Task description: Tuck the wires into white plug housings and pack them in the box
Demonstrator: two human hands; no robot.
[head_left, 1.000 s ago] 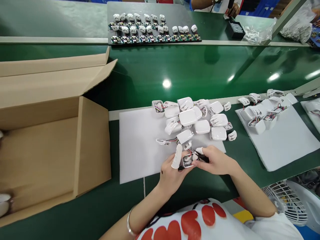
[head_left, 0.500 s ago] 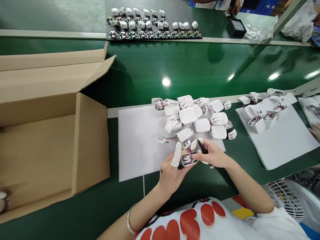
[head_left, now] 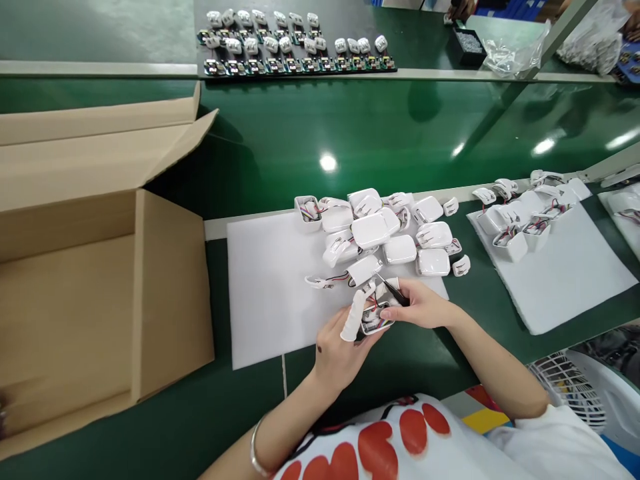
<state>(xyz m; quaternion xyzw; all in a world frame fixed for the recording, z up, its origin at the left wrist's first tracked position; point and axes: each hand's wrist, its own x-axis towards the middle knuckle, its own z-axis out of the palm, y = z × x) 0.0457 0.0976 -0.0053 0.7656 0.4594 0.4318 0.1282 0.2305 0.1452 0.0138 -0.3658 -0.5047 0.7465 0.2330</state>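
My left hand (head_left: pixel 339 347), with a white cover on one finger, is closed round a small white plastic housing (head_left: pixel 376 321). Its open side faces up and shows coloured wires inside. In my right hand (head_left: pixel 419 303) is a pair of tweezers (head_left: pixel 395 291) with a black grip, its thin tip pointing up and left. The right thumb touches the housing's rim. A small white part on wires stands by the covered finger. Just beyond my hands, several white housings (head_left: pixel 371 231) lie heaped on a white foam sheet (head_left: pixel 273 293).
An open cardboard box (head_left: pixel 173 300) stands at left. At right, another foam sheet (head_left: pixel 570 283) bears more wired white housings (head_left: pixel 520 217). Across the green bench, a black tray (head_left: pixel 345 30) carries small circuit boards. A black box (head_left: pixel 467 48) and a person's hand (head_left: pixel 461 9) are at the back.
The view has shifted slightly, so the bench things sit a little further left. Both hands keep their holds; the small wired part has come closer to the covered finger.
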